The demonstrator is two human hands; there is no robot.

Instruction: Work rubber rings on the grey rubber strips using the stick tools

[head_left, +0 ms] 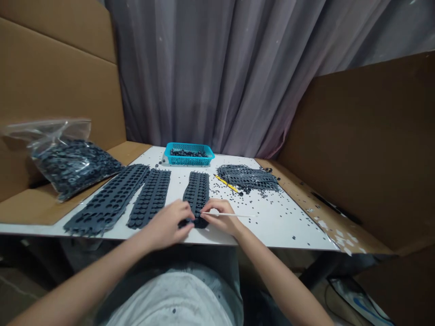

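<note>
A dark rubber-like sheet with rows of round pieces lies in front of me on the white tabletop. My left hand is closed at the sheet's near left corner, its fingertips pinching the edge there. From the right, my right hand pinches a thin white stick, whose tip end is at the sheet's near part. Two more dark sheets lie to the left, one with raised round pieces and a longer one with rows of holes.
A blue basket of small dark pieces stands at the back. Left is a clear bag of dark rings. Right are stacked perforated sheets, a yellow tool and scattered dark bits. Cardboard walls flank the table.
</note>
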